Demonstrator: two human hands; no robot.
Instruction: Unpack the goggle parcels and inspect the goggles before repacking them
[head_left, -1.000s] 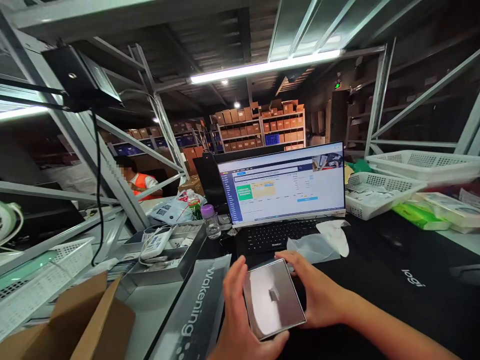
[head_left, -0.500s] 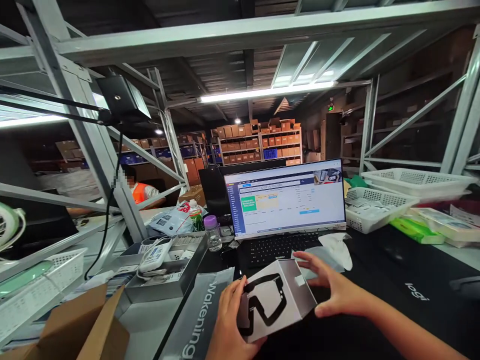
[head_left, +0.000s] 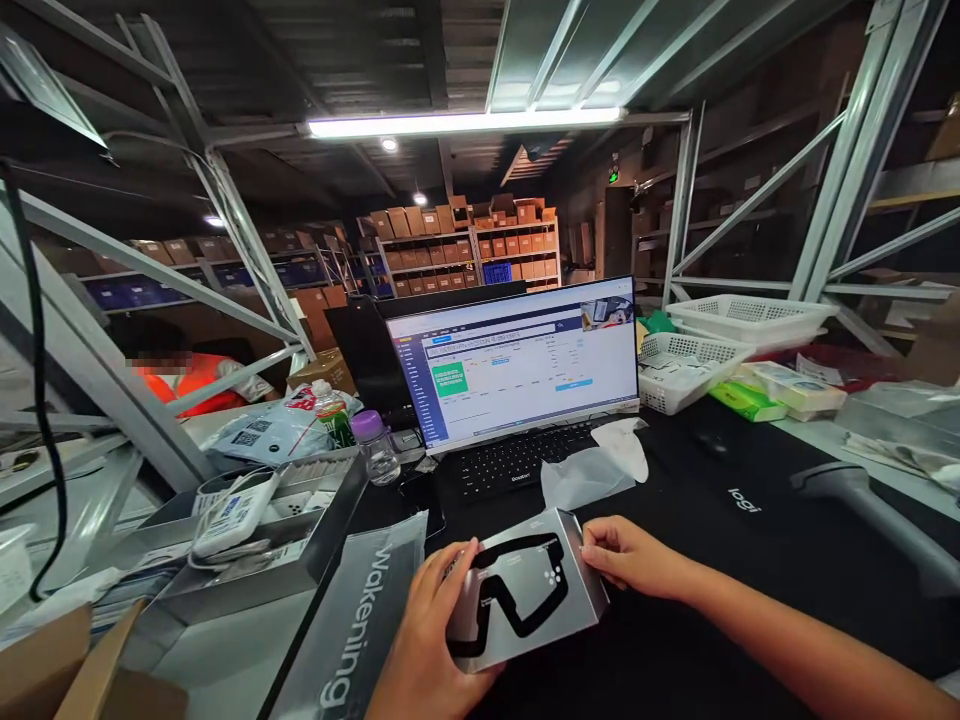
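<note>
I hold a small silver-grey box (head_left: 521, 590) with a black goggle outline printed on top, just above the black desk mat (head_left: 720, 560). My left hand (head_left: 427, 625) grips its left edge, fingers curled over the top. My right hand (head_left: 626, 555) pinches its right corner. Behind the box stand a black keyboard (head_left: 510, 465) and a lit monitor (head_left: 517, 360).
A grey "Wakening" bag (head_left: 345, 625) lies to the left beside a metal tray (head_left: 247, 540) with a white device. Crumpled clear plastic (head_left: 592, 470), a small bottle (head_left: 373, 445), white baskets (head_left: 694, 365), a scanner (head_left: 862, 500) and a cardboard box (head_left: 67, 680) surround me. A person in an orange vest (head_left: 187, 375) sits beyond the racks.
I turned the box over from its plain silver face to the goggle-printed face and lowered it toward the mat. My view shifted right.
</note>
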